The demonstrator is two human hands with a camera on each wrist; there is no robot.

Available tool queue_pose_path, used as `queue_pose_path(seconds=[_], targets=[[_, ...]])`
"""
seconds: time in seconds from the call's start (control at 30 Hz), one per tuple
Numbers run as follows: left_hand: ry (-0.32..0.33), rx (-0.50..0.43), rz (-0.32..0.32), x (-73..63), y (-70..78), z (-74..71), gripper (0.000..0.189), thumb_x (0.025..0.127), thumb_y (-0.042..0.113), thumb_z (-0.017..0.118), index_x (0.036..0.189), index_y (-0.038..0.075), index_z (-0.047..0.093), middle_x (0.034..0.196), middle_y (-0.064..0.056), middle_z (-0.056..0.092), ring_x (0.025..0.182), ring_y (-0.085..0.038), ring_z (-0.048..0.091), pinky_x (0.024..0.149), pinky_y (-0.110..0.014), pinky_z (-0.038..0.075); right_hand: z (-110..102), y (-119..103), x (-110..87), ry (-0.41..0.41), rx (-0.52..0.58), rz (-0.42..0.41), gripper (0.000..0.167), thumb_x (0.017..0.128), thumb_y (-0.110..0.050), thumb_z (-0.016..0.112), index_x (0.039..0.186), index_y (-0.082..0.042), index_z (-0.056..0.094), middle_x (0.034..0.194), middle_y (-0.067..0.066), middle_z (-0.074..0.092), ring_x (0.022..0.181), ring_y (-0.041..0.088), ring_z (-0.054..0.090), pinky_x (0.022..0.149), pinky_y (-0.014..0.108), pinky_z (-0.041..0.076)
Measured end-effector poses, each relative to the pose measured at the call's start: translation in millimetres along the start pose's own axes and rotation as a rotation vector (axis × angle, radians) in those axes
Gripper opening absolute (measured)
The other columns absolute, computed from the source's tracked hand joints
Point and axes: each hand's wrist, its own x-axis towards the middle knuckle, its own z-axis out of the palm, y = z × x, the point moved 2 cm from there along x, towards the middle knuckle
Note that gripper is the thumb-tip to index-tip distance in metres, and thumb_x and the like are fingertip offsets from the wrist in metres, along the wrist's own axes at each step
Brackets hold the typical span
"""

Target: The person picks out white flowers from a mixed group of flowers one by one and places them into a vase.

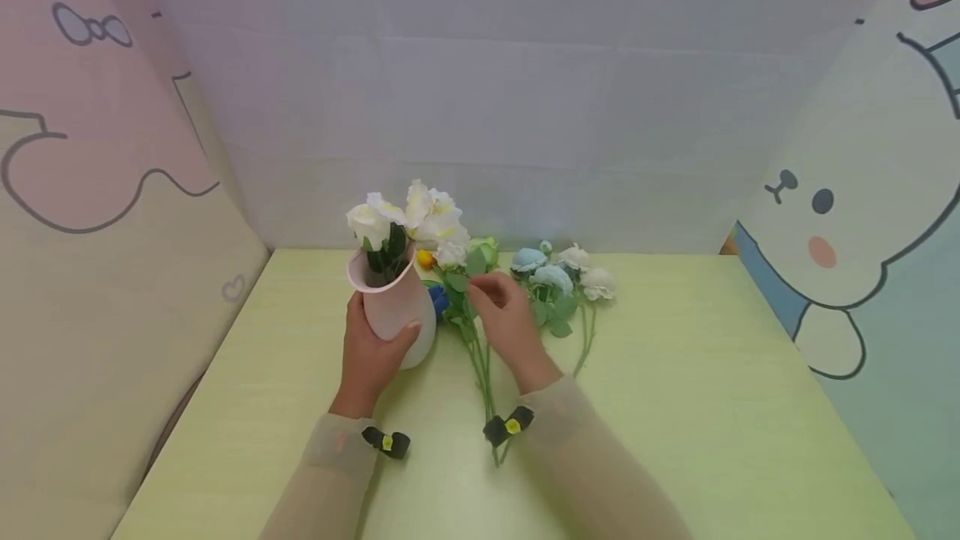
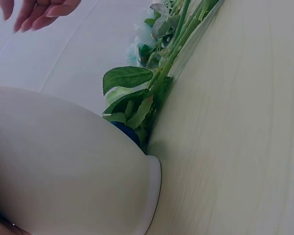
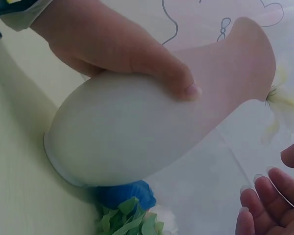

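Note:
My left hand (image 1: 369,361) grips the side of a pale white vase (image 1: 403,319), thumb across its front. The vase leans slightly, and in the right wrist view its base meets the table. White flowers (image 1: 367,227) with dark green leaves stand in its flared mouth. Just right of it, my right hand (image 1: 513,332) hovers above a bundle of green stems (image 1: 480,373). Its thumb and fingers are apart in the right wrist view, with nothing between them. A blue flower (image 3: 127,196) lies close against the vase's lower side.
Light blue flowers (image 1: 553,277) and whitish flowers (image 1: 598,283) lie right of my right hand on the pale yellow table (image 1: 675,407). A green flower (image 1: 486,251) and an orange one (image 1: 425,260) lie toward the back. A white wall covering (image 1: 510,107) rises behind.

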Motion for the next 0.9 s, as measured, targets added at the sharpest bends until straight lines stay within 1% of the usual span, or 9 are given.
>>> queue_pose_path(seconds=[0.1, 0.2, 0.33, 0.5, 0.73, 0.9], targets=[[-0.003, -0.002, -0.005, -0.2, 0.2, 0.4, 0.097, 0.078, 0.022, 0.089, 0.156, 0.016, 0.032, 0.143, -0.01, 0.048, 0.121, -0.032, 0.051, 0.101, -0.057, 0.04, -5.6, 9.9, -2.6, 0.003, -0.013, 0.008, 0.021, 0.103, -0.019, 0.064, 0.117, -0.005, 0.069, 0.112, 0.01, 0.068, 0.103, 0.025, 0.064, 0.091, 0.043, 0.05], [0.003, -0.004, 0.002, 0.3, -0.1, 0.5, 0.096, 0.078, 0.022, 0.09, 0.155, 0.015, 0.033, 0.143, -0.01, 0.048, 0.121, -0.031, 0.051, 0.101, -0.056, 0.041, -9.0, 17.5, -5.2, 0.005, -0.016, 0.038, 0.023, 0.104, -0.022, 0.063, 0.119, -0.006, 0.069, 0.114, 0.009, 0.068, 0.105, 0.025, 0.063, 0.092, 0.044, 0.05], [0.009, -0.003, 0.015, 1.0, -1.9, 0.8, 0.096, 0.078, 0.022, 0.09, 0.156, 0.015, 0.033, 0.143, -0.011, 0.048, 0.121, -0.031, 0.051, 0.101, -0.056, 0.04, -10.3, 26.7, -6.9, 0.005, -0.039, 0.071, 0.025, 0.104, -0.024, 0.063, 0.123, -0.009, 0.069, 0.118, 0.007, 0.067, 0.108, 0.025, 0.063, 0.094, 0.046, 0.05], [0.001, 0.0, 0.018, 0.9, -2.2, 1.1, 0.097, 0.079, 0.022, 0.089, 0.156, 0.015, 0.032, 0.144, -0.01, 0.047, 0.121, -0.032, 0.051, 0.1, -0.058, 0.04, -8.8, 35.9, -8.0, -0.002, -0.077, 0.083, 0.028, 0.104, -0.022, 0.063, 0.128, -0.008, 0.068, 0.123, 0.009, 0.068, 0.112, 0.026, 0.063, 0.097, 0.046, 0.05], [-0.005, 0.001, 0.013, 0.0, -0.3, 0.6, 0.096, 0.079, 0.023, 0.089, 0.156, 0.016, 0.031, 0.144, -0.01, 0.047, 0.121, -0.032, 0.05, 0.1, -0.058, 0.041, -3.3, 46.0, -9.8, -0.054, -0.125, 0.121, 0.036, 0.102, -0.018, 0.064, 0.135, -0.002, 0.062, 0.129, 0.016, 0.065, 0.118, 0.03, 0.062, 0.101, 0.045, 0.05], [-0.011, 0.001, 0.007, -0.2, 0.3, 0.4, 0.097, 0.08, 0.022, 0.089, 0.157, 0.016, 0.03, 0.145, -0.01, 0.046, 0.122, -0.032, 0.05, 0.101, -0.059, 0.04, 1.3, 54.6, -9.6, -0.094, -0.227, 0.145, 0.039, 0.101, -0.013, 0.064, 0.138, 0.0, 0.059, 0.13, 0.017, 0.063, 0.117, 0.031, 0.061, 0.098, 0.046, 0.051]])
